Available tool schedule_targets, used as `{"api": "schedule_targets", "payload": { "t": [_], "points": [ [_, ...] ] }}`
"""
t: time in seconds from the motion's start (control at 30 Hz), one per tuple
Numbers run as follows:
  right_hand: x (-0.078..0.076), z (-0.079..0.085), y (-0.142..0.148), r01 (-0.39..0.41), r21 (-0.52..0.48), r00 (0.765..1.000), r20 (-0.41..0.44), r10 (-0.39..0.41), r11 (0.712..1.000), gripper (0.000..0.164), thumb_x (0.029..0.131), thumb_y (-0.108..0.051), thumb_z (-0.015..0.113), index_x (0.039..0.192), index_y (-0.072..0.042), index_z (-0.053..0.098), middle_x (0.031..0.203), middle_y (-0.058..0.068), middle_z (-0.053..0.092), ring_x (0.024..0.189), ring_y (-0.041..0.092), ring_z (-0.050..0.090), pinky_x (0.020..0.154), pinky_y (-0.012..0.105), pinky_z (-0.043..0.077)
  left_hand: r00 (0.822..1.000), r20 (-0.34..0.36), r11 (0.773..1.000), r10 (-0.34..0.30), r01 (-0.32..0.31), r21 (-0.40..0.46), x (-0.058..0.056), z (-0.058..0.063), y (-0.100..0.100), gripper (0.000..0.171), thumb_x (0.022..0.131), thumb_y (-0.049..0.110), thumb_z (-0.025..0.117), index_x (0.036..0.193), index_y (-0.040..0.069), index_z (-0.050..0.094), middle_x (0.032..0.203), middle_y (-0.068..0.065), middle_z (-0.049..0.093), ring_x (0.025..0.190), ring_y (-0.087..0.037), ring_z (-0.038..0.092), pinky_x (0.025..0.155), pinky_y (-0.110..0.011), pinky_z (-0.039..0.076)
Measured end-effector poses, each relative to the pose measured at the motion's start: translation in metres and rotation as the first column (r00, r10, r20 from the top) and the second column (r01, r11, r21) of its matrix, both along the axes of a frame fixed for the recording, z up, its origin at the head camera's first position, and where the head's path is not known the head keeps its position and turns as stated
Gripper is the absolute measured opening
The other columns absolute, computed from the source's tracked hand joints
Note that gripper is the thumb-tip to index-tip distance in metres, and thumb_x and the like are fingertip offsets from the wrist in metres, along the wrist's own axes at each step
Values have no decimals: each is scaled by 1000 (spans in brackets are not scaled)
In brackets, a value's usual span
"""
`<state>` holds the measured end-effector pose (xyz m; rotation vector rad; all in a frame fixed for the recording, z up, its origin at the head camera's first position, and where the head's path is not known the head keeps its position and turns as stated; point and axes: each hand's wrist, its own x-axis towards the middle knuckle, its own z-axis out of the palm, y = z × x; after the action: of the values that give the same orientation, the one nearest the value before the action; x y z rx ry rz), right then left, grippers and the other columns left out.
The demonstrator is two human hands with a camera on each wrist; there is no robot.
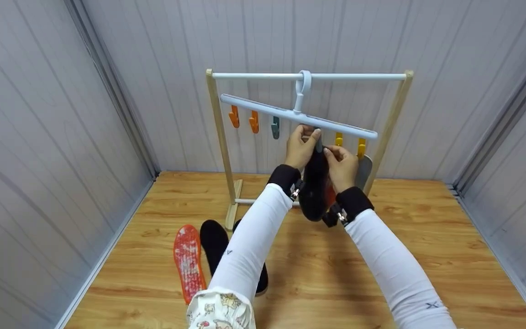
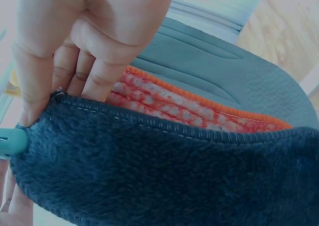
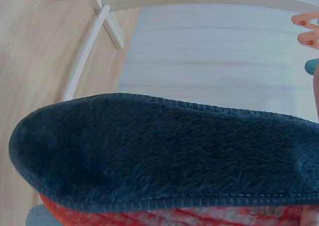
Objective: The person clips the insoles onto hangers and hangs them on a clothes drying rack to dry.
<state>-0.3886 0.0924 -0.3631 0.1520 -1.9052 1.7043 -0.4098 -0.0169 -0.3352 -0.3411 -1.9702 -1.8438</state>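
Observation:
A black fleece insole (image 1: 315, 183) hangs heel-down below the hanger, its upper end at a grey-green clip (image 2: 13, 141). My left hand (image 1: 302, 147) pinches this clip just under the bar. With thumb and fingers, my right hand (image 1: 343, 168) pinches the insole's upper right edge; it appears large in the left wrist view. Behind the black insole hang a red-patterned insole (image 2: 169, 104) with an orange rim and a grey insole (image 2: 239, 69). The light blue hanger (image 1: 263, 108) tilts down to the right.
The hanger hooks over a white rod (image 1: 258, 76) on a wooden-legged rack (image 1: 219, 137). Orange clips (image 1: 254, 122) and another grey-green clip (image 1: 275, 128) hang left; yellow clips (image 1: 361, 147) hang right. On the wooden surface lie a red insole (image 1: 189, 260) and black insoles (image 1: 213, 242), partly behind my left arm.

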Motion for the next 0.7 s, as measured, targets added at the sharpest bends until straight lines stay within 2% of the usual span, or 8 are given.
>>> {"api": "schedule_targets", "payload": {
  "t": [0.3,0.5,0.7],
  "points": [
    [0,4,2,-2,4,1000,2,2,1000,15,88,-4,65,96,7,70,89,18,68,70,3,55,64,14,43,1000,6,999,-17,17,31,-1,1,2,23,93,17,61,103,-4,57,94,-11,61,84,-15,59,71,-21,47],
    [0,4,3,-12,2,1000,-16,12,1000,16,88,-4,65,97,7,70,93,21,68,73,4,56,67,14,44,1000,3,1000,-18,18,16,1,2,3,23,93,17,61,105,-3,58,97,-12,63,86,-16,60,71,-21,48],
    [-1,1,4,-3,16,999,-34,4,1000,15,87,-3,65,96,8,70,90,21,69,70,2,56,65,14,44,1000,12,1000,-27,27,7,1,3,2,23,93,16,61,105,-3,58,97,-12,62,86,-16,61,71,-21,48]
  ]
}}
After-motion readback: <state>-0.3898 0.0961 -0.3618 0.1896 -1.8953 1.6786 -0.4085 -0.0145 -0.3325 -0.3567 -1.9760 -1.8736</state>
